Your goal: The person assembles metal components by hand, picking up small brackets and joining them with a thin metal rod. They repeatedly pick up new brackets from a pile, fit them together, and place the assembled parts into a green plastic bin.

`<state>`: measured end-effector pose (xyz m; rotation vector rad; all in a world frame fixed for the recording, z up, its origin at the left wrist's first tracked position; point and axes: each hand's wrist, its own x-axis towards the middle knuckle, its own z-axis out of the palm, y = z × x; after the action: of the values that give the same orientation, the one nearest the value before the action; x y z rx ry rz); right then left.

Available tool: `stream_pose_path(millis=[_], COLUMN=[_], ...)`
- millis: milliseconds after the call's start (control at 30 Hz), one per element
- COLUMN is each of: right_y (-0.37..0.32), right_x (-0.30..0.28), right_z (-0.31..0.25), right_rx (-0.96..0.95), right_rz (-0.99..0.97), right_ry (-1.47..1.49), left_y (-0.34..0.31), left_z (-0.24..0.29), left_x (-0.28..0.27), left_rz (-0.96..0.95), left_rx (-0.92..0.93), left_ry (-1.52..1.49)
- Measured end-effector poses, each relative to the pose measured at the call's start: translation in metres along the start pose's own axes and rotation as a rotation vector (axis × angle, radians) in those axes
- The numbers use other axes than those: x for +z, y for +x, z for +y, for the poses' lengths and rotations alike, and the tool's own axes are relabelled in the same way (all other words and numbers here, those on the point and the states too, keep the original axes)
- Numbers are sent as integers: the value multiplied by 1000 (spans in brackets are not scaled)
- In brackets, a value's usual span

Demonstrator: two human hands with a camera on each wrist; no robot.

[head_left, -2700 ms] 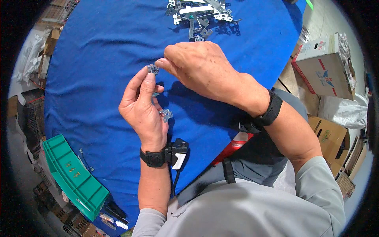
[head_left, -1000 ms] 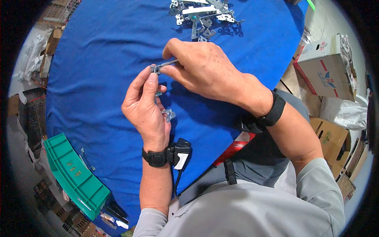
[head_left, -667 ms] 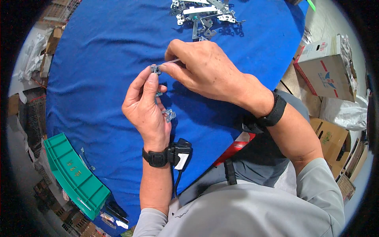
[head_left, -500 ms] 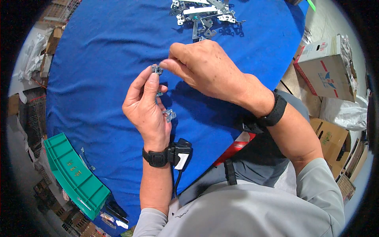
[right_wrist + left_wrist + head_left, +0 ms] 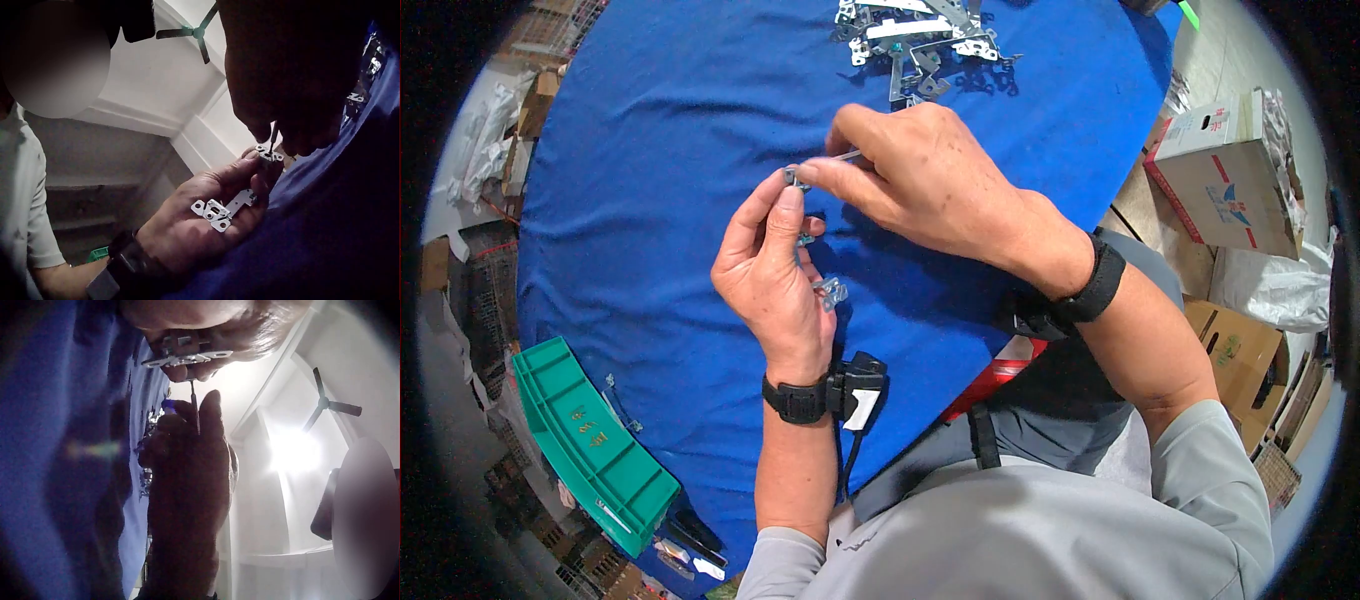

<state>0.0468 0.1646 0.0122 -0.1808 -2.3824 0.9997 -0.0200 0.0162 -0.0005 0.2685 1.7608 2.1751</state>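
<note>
My left hand (image 5: 772, 265) pinches a small metal bracket piece (image 5: 269, 154) between thumb and fingertips, above the blue cloth. Another bracket end (image 5: 214, 214), a flat plate with holes, lies across the palm of the same hand, with a metal strip (image 5: 240, 201) beside it running toward the fingers. In my right hand (image 5: 930, 175) a thin metal rod (image 5: 274, 132) is pinched between thumb and curled fingers. Its lower end meets the pinched piece in the right wrist view. From the left wrist side, the rod (image 5: 195, 409) points up at the holed plate (image 5: 187, 359).
A pile of metal brackets (image 5: 910, 40) lies at the far side of the blue cloth (image 5: 630, 220). At the left edge sits a green tray (image 5: 595, 440) with several small brass-coloured pieces, and small metal bits lie beside it. Cardboard boxes (image 5: 1225, 170) stand at the right.
The left hand keeps its pinch, shifting slightly right. My right thumb and fingers move back and forth by the piece; the rod, hidden half a second ago, shows between them again.
</note>
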Motion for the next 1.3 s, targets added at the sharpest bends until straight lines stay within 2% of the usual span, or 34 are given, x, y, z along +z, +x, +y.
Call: stream_pose_path(millis=[100,167,300,367,400,600,667,700,967,1300], right_y=[2,1,1,2,2,1,0,0,1,2], right_x=[-4,1,5,-4,-3,4,-2,-1,3,7], right_z=[-1,2,3,0,0,4,1,2,-1,-1], right_rx=[51,1,-51,29,29,-62,2,2,-109,-84], right_rz=[-111,-36,68,-100,-100,34,-111,-110,42,49], right_ry=[-153,2,46,-123,-122,32,-109,-109,113,65], left_y=[1,1,1,0,0,0,0,0,1,1], left_z=[-1,-1,-1,-1,0,0,0,0,-2,-3], left_x=[-1,0,1,0,0,1,0,1,0,0], left_rz=[-10,-2,-4,6,6,7,4,3,-2,-20], left_rx=[7,2,11,-3,-2,-6,-3,-3,-9,12], left_ry=[7,-6,-19,-1,-1,0,4,4,-47,-32])
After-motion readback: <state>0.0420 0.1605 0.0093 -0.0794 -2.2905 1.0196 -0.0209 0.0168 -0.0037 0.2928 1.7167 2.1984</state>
